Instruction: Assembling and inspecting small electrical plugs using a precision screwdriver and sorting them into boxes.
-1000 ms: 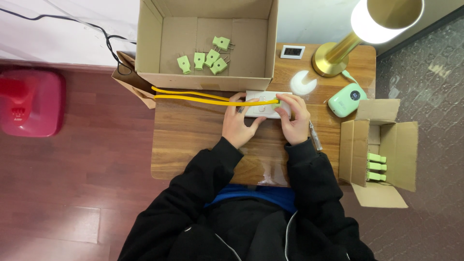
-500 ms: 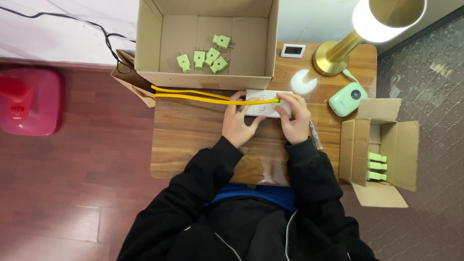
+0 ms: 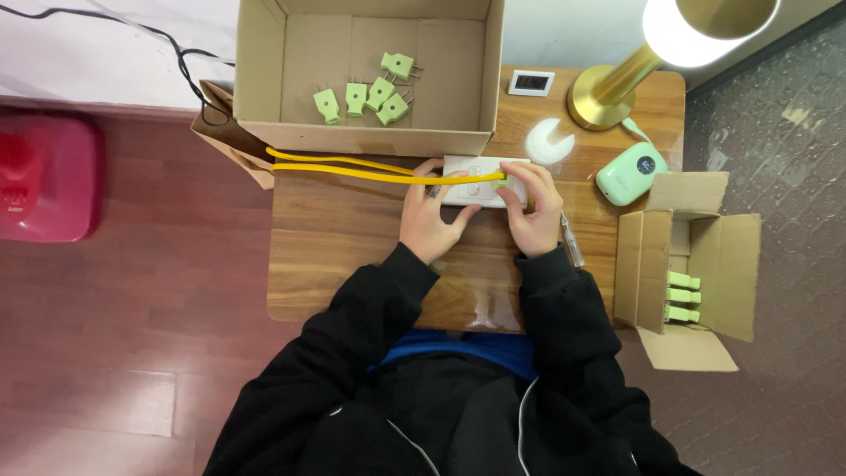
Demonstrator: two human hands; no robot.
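The white strip (image 3: 480, 181) lay on the table (image 3: 352, 238) just in front of the big box (image 3: 370, 137). The left hand (image 3: 432, 220) pressed flat on the strip's left end; the right hand (image 3: 533, 207) pinched a green plug (image 3: 504, 176) at its right end, yellow cable (image 3: 352, 167) trailing left. Five plugs (image 3: 366, 95) already lay in the big box; three (image 3: 683, 298) waited in the small box, well right of the strip.
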